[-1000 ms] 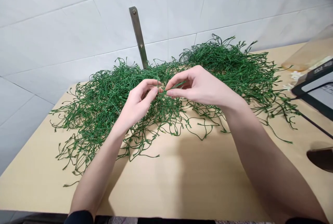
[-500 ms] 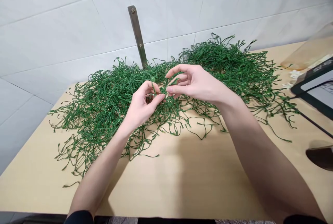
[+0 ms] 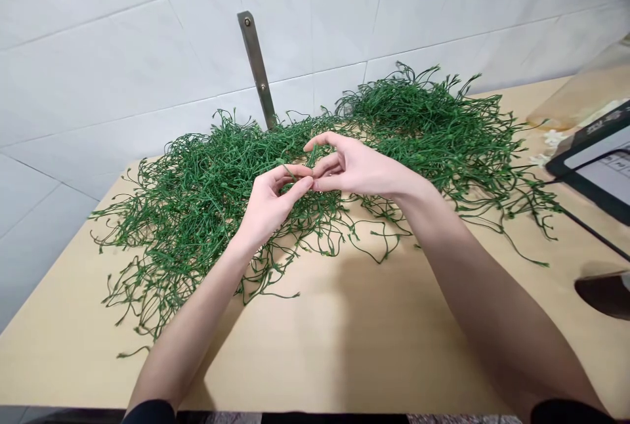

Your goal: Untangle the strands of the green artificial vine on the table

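1. Green plastic stems point(image 3: 207, 194) lie in a tangled heap along the table's point(image 3: 344, 339) far edge, against the tiled wall point(image 3: 123, 69).
2. Left hand point(image 3: 268, 204) and right hand point(image 3: 357, 168) meet fingertip to fingertip above the heap, each pinching a thin stem.
3. Nearly all stems look unsorted; no separate pile shows.
4. Compared with half a second ago, the hands sit closer together and the right fingers are less spread.

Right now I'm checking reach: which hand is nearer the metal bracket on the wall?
Left. The left hand sits almost straight below the bracket; the right hand is below it and off to the right. Neither touches it.
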{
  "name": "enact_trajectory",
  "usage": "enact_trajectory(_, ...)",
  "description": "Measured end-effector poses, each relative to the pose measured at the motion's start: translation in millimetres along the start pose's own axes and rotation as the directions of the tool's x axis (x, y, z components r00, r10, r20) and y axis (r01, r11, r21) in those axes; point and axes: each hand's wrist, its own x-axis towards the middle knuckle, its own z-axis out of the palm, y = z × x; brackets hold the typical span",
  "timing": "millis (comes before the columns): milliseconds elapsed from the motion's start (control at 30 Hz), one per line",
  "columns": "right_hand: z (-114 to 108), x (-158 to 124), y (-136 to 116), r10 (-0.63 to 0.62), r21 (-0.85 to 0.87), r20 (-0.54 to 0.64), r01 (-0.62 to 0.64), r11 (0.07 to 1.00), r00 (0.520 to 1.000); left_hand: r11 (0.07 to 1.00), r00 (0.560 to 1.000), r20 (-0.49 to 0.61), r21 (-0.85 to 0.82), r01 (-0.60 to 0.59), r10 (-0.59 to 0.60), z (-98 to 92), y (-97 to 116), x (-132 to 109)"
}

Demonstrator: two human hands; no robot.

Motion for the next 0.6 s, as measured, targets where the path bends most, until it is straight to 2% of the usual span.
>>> enact_trajectory(233, 0.8, -0.4, 2.6, -0.037, -0.066, -0.025, 0.035, 0.997, 0.999, 0.998, 1.000, -0.020, 0.064, 0.025, -0.024, -2.3, -2.8, 1.0)
enact_trajectory(433, -1.4, -1.7, 1.2, -0.119, -0.098, 0.062, 0.125, 0.987, 0.991, 0.999, 0.999, -0.032, 0.036, 0.017, -0.016, -4.1, -2.5, 2.6)
enact_trajectory(600, 2.6, 0.4, 1.7, -0.110, -0.125, 0.043, 0.115, 0.986, 0.993, 0.999, 0.999, -0.032, 0.043, 0.018, -0.017, -4.2, -0.8, 2.1)
